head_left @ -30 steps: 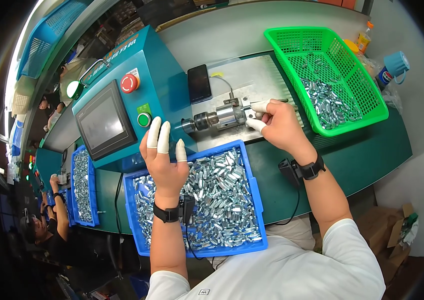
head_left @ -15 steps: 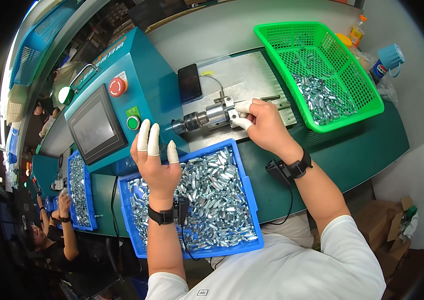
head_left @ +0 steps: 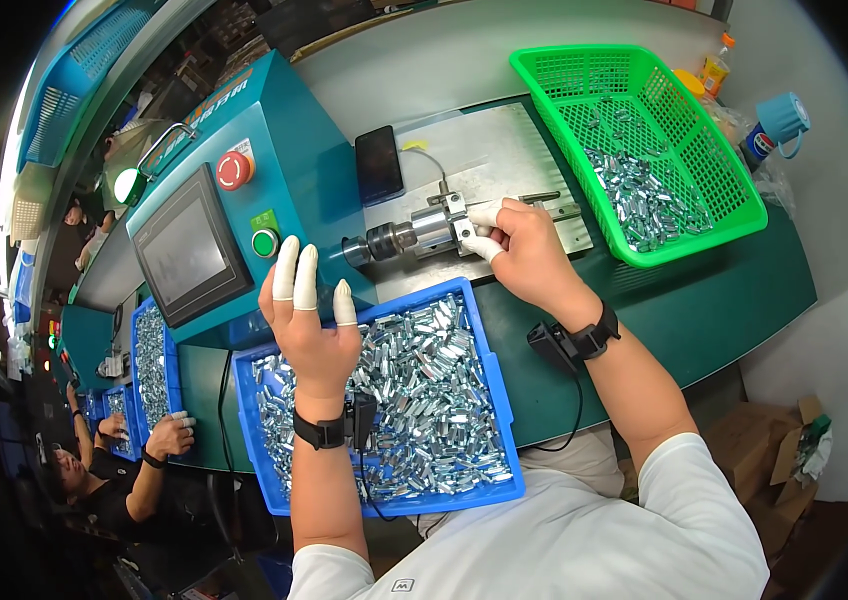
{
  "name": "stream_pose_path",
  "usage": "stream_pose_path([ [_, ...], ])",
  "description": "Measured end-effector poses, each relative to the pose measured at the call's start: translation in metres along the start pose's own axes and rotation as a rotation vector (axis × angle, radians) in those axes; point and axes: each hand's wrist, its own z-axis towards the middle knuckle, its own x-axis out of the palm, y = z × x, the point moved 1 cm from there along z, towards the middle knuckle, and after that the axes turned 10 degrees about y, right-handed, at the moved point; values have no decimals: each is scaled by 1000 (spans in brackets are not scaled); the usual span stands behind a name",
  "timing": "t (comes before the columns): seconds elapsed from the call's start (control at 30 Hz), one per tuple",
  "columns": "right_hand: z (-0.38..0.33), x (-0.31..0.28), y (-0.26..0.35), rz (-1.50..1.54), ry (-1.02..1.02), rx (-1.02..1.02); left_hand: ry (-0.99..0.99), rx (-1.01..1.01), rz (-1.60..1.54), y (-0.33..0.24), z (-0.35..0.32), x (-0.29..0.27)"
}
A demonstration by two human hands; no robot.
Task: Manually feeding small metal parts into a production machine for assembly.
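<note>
My left hand is raised over a blue tray full of small silver metal parts. Its fingers are straight and apart, wear white fingertip covers, and hold nothing that I can see. The fingertips reach up next to the teal machine's green button. My right hand grips the right end of a silver chuck-like fixture on the steel plate; its covered fingertips press on the fixture's block. Both wrists wear black bands.
A green basket holding more metal parts stands to the right. A black phone lies on the plate. The machine carries a touchscreen and a red stop button. A co-worker works at other blue trays at lower left.
Both hands keep nearly the same pose: the left stays spread over the tray and the right stays on the fixture. Only the view has shifted slightly.
</note>
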Motion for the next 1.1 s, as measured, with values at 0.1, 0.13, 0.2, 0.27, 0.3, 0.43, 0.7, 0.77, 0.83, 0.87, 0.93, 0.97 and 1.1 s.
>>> stream_pose_path([
  [0.1,0,1,-3,-34,17,12,2,-4,-1,0,0,0],
  [0.13,0,1,-3,-34,19,11,2,-2,-2,0,0,0],
  [0.2,1,1,-4,-46,23,10,2,1,-4,0,0,0],
  [0.27,1,0,-1,-50,26,7,4,-3,-4,0,0,0],
  [0.3,1,-1,1,-25,24,9,5,-5,-5,0,0,-1],
  [0.43,1,-6,6,26,26,8,6,-8,-16,-2,-1,-2],
  [0.7,1,-17,15,-20,74,41,-6,-2,-52,-1,0,-1],
  [0.77,-2,-20,13,-80,75,31,-14,-8,-67,-2,0,0],
  [0.83,-3,-25,10,-109,92,33,-10,-8,-59,-1,0,-1],
  [0.87,-3,-29,9,-126,103,37,-9,-10,-56,-1,0,-1],
  [0.93,-2,-33,11,-155,121,38,-19,-13,-63,1,0,-1],
  [0.97,-2,-33,13,-167,118,32,-19,-8,-63,2,-1,-2],
  [1.1,-3,-34,22,-289,164,-34,-28,-14,-79,1,1,-2],
])
